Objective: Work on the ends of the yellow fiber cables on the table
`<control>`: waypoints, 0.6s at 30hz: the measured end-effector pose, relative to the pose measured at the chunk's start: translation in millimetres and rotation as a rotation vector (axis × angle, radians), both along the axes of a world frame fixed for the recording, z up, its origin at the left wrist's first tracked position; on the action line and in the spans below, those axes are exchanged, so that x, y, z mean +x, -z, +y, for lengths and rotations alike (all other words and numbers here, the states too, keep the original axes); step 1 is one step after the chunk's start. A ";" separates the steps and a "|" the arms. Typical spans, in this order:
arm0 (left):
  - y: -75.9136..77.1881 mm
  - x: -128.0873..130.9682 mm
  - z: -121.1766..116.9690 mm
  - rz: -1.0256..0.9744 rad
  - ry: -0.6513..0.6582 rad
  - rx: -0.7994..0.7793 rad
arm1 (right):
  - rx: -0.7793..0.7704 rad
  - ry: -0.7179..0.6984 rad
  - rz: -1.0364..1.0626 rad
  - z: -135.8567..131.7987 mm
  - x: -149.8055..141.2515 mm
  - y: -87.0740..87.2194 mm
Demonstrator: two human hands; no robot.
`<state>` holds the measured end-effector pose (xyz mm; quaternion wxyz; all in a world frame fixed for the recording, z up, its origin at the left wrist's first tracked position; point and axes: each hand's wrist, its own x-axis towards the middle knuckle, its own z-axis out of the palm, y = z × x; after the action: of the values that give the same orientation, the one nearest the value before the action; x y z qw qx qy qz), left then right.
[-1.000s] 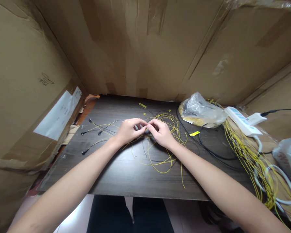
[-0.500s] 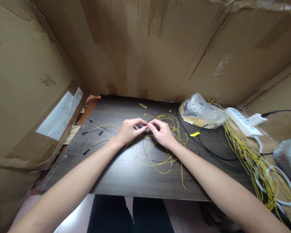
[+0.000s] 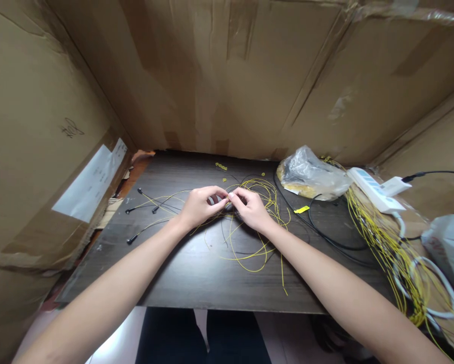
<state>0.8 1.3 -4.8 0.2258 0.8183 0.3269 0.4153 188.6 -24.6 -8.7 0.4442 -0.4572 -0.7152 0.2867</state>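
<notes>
My left hand [image 3: 202, 203] and my right hand [image 3: 250, 206] meet fingertip to fingertip above the table, both closed in a pinch. Between them a small yellow piece [image 3: 228, 198] barely shows; the fingers hide most of it. Thin yellow and black wires [image 3: 265, 237] lie looped below and right of my hands. On the left, wires run out to several black connector ends, one of them a black plug [image 3: 131, 240]. Beyond my hands lie a short row of small yellow pieces [image 3: 221, 166] and two single ones, such as the yellow bit [image 3: 224, 180].
A clear plastic bag [image 3: 310, 174] sits at the back right, near a white power strip [image 3: 374, 189]. A bundle of yellow wires [image 3: 378, 253] hangs over the right side. Black cable [image 3: 325, 235] with a yellow tag [image 3: 302, 209] crosses the table. Cardboard walls [image 3: 196, 91] enclose the table.
The view has shifted slightly. My hands stay together in the same pinch, with the fingertips a little closer over the yellow piece, which shows less now.
</notes>
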 end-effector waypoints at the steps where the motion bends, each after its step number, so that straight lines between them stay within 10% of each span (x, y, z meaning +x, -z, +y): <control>1: -0.4 -0.1 -0.2 -0.003 0.003 0.001 | 0.004 -0.002 -0.001 -0.1 0.0 -0.3; 18: -0.9 -1.3 -0.3 0.008 0.016 -0.010 | -0.017 0.001 0.004 0.9 0.9 1.1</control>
<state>-0.5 1.1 -3.9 0.2319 0.8215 0.3231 0.4086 189.5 -23.7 -9.8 0.4419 -0.4607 -0.7115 0.2936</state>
